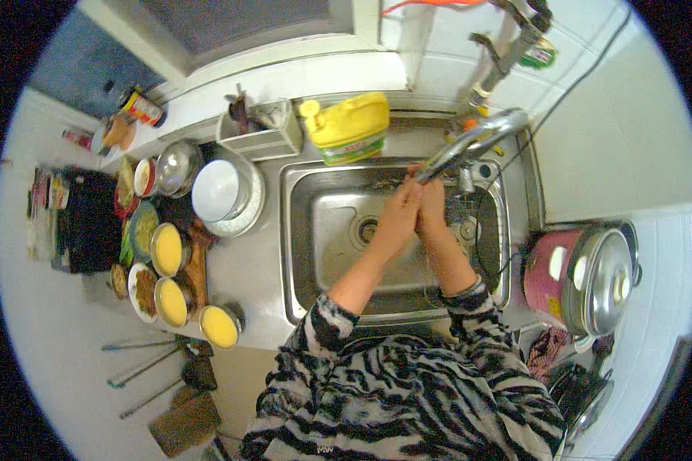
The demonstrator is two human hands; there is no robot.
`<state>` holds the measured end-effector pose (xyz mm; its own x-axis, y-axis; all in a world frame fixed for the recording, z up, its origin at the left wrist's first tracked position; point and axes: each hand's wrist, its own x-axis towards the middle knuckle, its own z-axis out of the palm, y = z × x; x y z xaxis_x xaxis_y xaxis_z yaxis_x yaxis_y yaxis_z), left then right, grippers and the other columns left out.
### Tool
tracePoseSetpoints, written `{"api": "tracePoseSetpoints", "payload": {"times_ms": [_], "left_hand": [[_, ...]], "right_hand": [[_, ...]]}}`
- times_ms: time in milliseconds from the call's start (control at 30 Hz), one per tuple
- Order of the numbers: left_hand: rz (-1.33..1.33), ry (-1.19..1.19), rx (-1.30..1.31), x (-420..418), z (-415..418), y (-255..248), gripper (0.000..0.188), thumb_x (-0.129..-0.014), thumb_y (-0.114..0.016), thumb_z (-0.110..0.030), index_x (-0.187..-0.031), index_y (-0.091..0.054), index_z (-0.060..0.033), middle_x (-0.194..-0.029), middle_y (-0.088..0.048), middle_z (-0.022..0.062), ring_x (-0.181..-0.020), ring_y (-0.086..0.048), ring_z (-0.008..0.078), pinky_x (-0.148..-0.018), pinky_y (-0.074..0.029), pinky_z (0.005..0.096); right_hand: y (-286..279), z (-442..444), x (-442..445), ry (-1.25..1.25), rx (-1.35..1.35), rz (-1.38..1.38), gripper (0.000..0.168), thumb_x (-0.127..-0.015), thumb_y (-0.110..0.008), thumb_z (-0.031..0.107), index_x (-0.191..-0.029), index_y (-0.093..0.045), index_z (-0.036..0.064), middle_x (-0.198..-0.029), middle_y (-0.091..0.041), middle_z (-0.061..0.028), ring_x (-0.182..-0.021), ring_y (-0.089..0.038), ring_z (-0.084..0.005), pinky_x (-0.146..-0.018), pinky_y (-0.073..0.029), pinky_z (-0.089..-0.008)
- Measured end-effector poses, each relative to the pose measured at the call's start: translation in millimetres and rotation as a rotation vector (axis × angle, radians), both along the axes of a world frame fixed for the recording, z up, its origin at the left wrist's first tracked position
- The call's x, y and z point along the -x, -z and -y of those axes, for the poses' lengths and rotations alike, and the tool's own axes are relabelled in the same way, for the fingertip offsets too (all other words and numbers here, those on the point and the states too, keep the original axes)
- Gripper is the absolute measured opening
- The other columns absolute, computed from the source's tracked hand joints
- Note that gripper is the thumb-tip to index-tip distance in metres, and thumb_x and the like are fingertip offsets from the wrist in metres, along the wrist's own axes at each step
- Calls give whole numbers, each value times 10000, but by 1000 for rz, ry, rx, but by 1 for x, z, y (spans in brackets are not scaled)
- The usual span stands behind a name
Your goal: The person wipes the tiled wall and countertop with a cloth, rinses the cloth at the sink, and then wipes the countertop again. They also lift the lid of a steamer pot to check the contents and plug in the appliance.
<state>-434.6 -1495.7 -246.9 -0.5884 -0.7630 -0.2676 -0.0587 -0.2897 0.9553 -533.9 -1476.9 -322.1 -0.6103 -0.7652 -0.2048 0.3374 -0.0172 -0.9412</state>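
My left hand (401,204) and my right hand (431,201) are pressed together, palm to palm, below the mouth of a chrome faucet (473,144). Both are above a stainless steel sink (328,248), whose round drain (368,229) shows left of my wrists. The spout partly covers my fingertips. No object shows between the hands, and whether water runs over them is not clear. A yellow plastic jug (352,124) stands behind the sink's back rim.
Left of the sink are a white lidded bowl (216,190), several bowls of yellow food (170,249), a plate of food (144,293) and a utensil basket (265,141). A red pot (553,271) with a steel lid stands right. A dark cable hangs across the sink's right side.
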Motion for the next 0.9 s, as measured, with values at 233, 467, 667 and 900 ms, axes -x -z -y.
{"api": "tracePoseSetpoints", "payload": {"times_ms": [233,467,667,900], "left_hand": [[-357,-194,-111,6,10,3,305,-947,-464,-124,-1220,-538,-11,-1038,-637,66,-925,-578,132,-859,-442,254],[169,-201,127,1,23,-30,349,-978,-416,-247,-1100,-609,17,-958,-651,110,-812,-571,183,-776,-454,304],[95,-168,63,0,26,-46,352,-976,-428,-280,-1037,-586,28,-949,-628,128,-854,-566,196,-813,-440,310],[231,-133,395,11,22,-13,396,-915,-446,-204,-1231,-471,34,-1105,-598,219,-1013,-577,343,-904,-436,388]], "right_hand": [[-49,1,-21,-52,-61,-798,349,-901,-476,123,-1219,-479,-21,-1145,-544,-204,-1031,-526,-326,-890,-410,-377],[-50,-10,-46,-90,-103,-1059,494,-862,-483,113,-1324,-364,-19,-1303,-411,-269,-1182,-391,-433,-1022,-310,-463],[-78,-25,-48,-196,-212,-1293,694,-851,-509,131,-1439,-167,-3,-1476,-166,-269,-1253,-325,-450,-1047,-272,-454],[-77,-21,-41,-308,-416,-928,666,-840,-529,135,-1406,-221,-32,-1445,-221,-272,-1334,-179,-483,-1092,-197,-510]]}}
